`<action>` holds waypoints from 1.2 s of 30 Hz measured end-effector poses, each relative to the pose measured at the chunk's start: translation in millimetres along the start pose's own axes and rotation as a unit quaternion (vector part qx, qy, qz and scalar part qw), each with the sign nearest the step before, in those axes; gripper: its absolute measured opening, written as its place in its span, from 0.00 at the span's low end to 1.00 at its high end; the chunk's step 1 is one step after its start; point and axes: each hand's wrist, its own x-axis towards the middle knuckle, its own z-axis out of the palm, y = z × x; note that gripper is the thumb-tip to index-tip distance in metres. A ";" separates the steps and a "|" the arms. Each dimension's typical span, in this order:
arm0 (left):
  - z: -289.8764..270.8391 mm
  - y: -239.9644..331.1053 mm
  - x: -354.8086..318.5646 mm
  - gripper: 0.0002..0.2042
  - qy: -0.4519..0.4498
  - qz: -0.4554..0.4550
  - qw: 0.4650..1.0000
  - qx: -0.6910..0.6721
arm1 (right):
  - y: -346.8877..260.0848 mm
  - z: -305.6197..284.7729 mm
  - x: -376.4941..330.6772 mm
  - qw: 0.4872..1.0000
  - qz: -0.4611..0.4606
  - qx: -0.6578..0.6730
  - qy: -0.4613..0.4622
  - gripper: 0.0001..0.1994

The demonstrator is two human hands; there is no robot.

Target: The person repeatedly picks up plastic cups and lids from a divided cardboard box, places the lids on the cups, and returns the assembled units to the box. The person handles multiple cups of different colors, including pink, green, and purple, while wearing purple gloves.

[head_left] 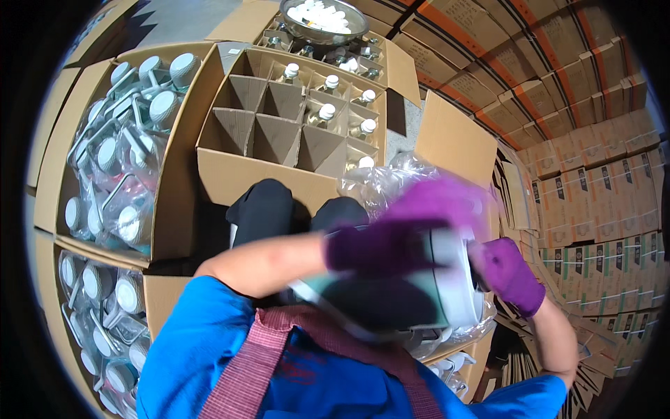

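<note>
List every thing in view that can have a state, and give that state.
Green-and-white container: sideways across the person's front
Left hand: gloved, motion-blurred
Right hand: gloved, at the container's white end
Divided carton: open, partly filled
Bottles: white-capped
Upper-left carton: open, packed
Metal bowl: heaped with white pieces
Clear plastic: crumpled
Right-side cartons: stacked

Warehouse-type packing area: cartons (590, 202) stacked high on right; divided box (269, 167) with capped bottles (326, 114), mostly toward its right edge; open boxes (180, 174) at left, full of bagged white-topped containers (165, 109).
</note>
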 end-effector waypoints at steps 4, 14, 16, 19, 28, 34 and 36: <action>-70.1 -179.6 -3.1 0.45 -0.067 -0.088 0.914 0.390 | 33.7 -5.0 7.0 0.906 -0.189 -0.198 0.323 0.09; -30.1 -182.3 136.9 0.10 -0.042 -0.210 0.976 0.034 | 184.7 77.5 210.8 0.909 -0.089 0.270 0.305 0.16; -69.3 -122.0 106.4 0.10 0.076 -0.326 0.942 -0.019 | 216.5 85.9 215.5 0.878 -0.063 0.205 0.428 0.17; -110.4 -35.5 26.6 0.14 0.038 -0.109 0.989 0.095 | 242.3 124.6 168.9 0.815 -0.007 0.366 0.449 0.18; -126.6 -4.1 -204.9 0.16 -0.223 -0.065 0.864 0.446 | 31.2 209.6 35.9 0.946 -0.204 0.173 0.181 0.19; -51.9 -4.3 -200.7 0.14 -0.146 -0.014 0.900 0.410 | 22.7 268.5 5.5 0.942 -0.323 0.086 -0.028 0.23; -30.9 -5.9 -180.8 0.11 -0.074 0.047 0.944 0.317 | -11.4 258.0 -1.4 0.975 -0.215 0.058 0.010 0.22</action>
